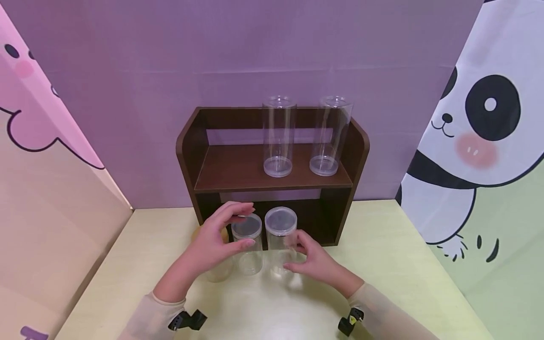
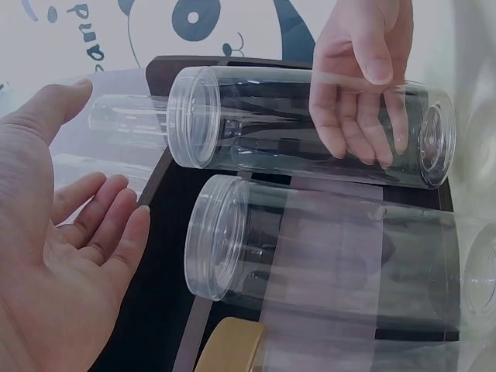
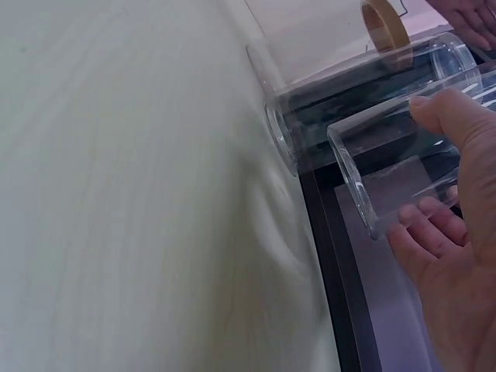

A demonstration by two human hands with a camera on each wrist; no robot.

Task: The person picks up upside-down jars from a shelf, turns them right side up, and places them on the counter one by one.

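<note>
Three clear cylindrical jars stand side by side before a brown shelf. My right hand (image 1: 316, 262) holds the rightmost clear-lidded jar (image 1: 281, 222) low on its body, thumb on one side and fingers on the other. Its base (image 3: 353, 186) looks raised off the table. Beside it is the middle jar (image 1: 248, 264), also clear-lidded. My left hand (image 1: 212, 241) hovers around that jar's lid, fingers loosely spread, with a gap in the left wrist view. Partly hidden behind the left hand is a jar with a tan lid (image 2: 229, 345).
The two-tier brown shelf (image 1: 238, 167) stands against a purple backdrop (image 1: 148, 94). On its upper board are two tall clear cylinders, one near the middle (image 1: 278, 137) and one at the right (image 1: 329, 141). Pale tabletop (image 1: 382, 264) extends to both sides.
</note>
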